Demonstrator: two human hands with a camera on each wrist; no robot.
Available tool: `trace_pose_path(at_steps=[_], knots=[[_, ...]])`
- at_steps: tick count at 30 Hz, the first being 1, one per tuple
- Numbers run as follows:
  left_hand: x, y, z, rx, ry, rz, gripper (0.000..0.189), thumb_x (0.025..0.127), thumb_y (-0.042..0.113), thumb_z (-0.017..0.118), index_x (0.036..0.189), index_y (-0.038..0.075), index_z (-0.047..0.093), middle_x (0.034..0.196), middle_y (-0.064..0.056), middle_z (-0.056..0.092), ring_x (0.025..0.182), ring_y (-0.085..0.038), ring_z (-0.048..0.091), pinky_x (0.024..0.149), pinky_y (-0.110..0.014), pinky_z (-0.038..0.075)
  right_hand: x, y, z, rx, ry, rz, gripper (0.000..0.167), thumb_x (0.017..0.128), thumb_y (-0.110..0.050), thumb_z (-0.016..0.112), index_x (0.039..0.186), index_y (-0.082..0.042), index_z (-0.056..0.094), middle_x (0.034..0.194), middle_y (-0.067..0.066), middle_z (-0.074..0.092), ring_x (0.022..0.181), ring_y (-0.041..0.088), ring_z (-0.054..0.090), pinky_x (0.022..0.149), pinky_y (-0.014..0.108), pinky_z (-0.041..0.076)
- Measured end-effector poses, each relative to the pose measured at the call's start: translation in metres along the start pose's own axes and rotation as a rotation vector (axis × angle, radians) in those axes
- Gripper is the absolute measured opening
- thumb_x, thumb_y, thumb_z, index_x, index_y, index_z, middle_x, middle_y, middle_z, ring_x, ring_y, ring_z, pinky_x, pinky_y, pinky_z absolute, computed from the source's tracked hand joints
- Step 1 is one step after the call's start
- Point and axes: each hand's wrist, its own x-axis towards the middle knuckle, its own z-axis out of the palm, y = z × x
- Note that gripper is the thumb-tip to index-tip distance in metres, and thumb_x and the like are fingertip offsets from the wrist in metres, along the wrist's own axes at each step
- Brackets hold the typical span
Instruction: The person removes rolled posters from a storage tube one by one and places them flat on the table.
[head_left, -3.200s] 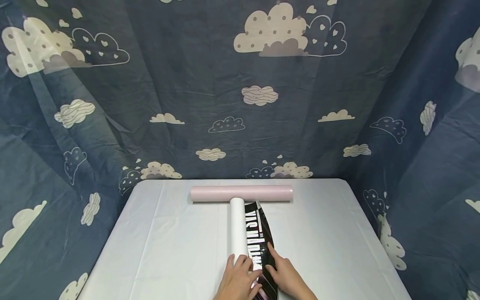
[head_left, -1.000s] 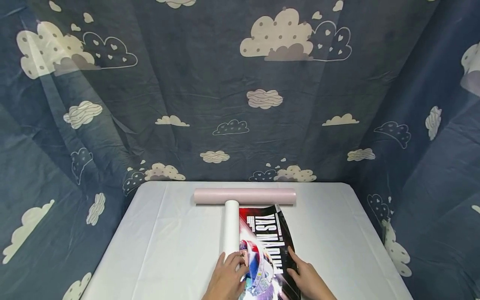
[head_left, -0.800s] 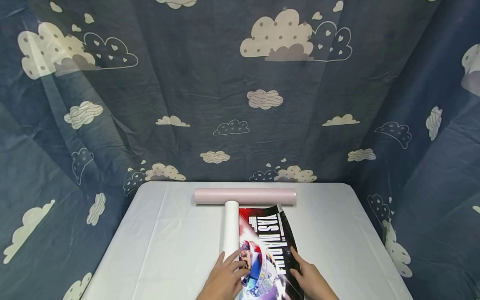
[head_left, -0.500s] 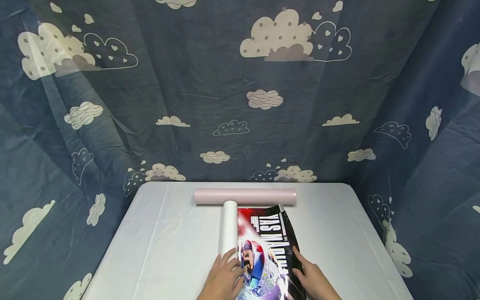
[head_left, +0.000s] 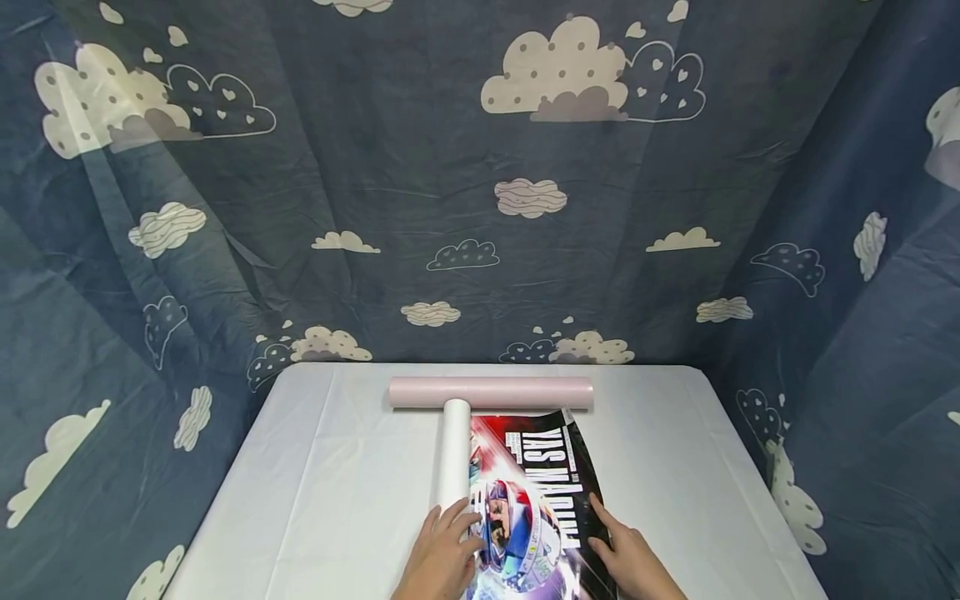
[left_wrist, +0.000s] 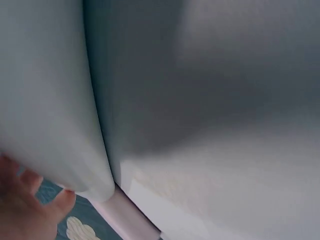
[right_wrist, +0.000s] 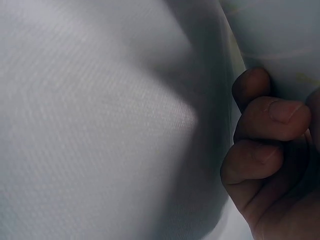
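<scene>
A glossy poster [head_left: 517, 500] with a helmeted figure and large white lettering lies partly unrolled on the table. Along its left side, the rest forms a white roll [head_left: 454, 450]. My left hand [head_left: 438, 550] rests over the near part of that roll, fingers spread across it onto the printed face. In the left wrist view, fingertips [left_wrist: 64, 202] touch the pale roll. My right hand [head_left: 633, 558] pinches the poster's black right edge, thumb side on top. Its other fingers [right_wrist: 272, 117] show curled beneath the sheet in the right wrist view. The poster's near end is out of frame.
A pale pink roll [head_left: 491, 392] lies crosswise near the table's back edge, just beyond the far end of the poster. A white cloth covers the table [head_left: 360, 483]. Dark blue curtain [head_left: 420, 167] with cloud prints hangs behind and on both sides.
The left hand and white roll have shifted left, while the right hand has moved right with the poster's edge. Much more of the printed picture shows now. The pink roll stays put.
</scene>
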Motion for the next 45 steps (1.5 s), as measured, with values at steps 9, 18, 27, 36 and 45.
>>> trace_pose_path(at_steps=[9,18,27,36,45], knots=[[-0.004,-0.005,-0.004,-0.065,0.007,-0.023,0.013,0.084,0.023,0.078,0.095,0.027,0.081,0.116,0.011,0.075,0.139,-0.030,0.058,0.097,-0.063,0.057,-0.002,0.006,-0.009,-0.006,0.009,-0.003,0.073,0.097,-0.014,0.074,0.161,0.000,0.040,0.138,0.039,0.062,0.113,0.047,0.073,0.097,0.066,0.056],[-0.003,-0.002,-0.006,-0.059,-0.060,-0.132,0.029,0.091,0.051,0.078,0.097,0.023,0.079,0.114,0.006,0.072,0.139,-0.032,0.056,0.105,-0.058,0.054,-0.001,0.009,-0.014,-0.020,-0.001,0.021,0.073,0.098,-0.014,0.072,0.161,0.000,0.039,0.140,0.040,0.060,0.107,0.035,0.074,0.097,0.064,0.057],[-0.013,-0.009,-0.001,-0.006,0.066,-0.075,0.018,0.074,0.022,0.087,0.088,0.030,0.079,0.125,0.006,0.072,0.136,-0.031,0.059,0.102,-0.057,0.054,-0.004,0.016,-0.018,-0.015,0.004,0.014,0.073,0.098,-0.012,0.072,0.161,0.001,0.039,0.135,0.039,0.064,0.108,0.043,0.076,0.095,0.063,0.058],[-0.018,-0.010,0.004,0.014,0.125,-0.162,0.003,0.081,0.024,0.078,0.082,0.023,0.076,0.119,0.006,0.073,0.135,-0.032,0.059,0.097,-0.051,0.055,-0.001,0.019,-0.021,-0.045,0.027,0.003,0.071,0.098,-0.011,0.071,0.161,0.001,0.039,0.143,0.040,0.057,0.111,0.048,0.074,0.095,0.064,0.058],[-0.019,-0.012,0.002,0.025,0.079,-0.203,0.018,0.078,0.036,0.087,0.090,0.025,0.077,0.127,0.002,0.067,0.135,-0.036,0.056,0.095,-0.049,0.055,0.000,0.022,-0.026,-0.063,0.023,-0.013,0.071,0.098,-0.012,0.072,0.160,0.002,0.040,0.139,0.039,0.061,0.113,0.046,0.073,0.097,0.064,0.057]])
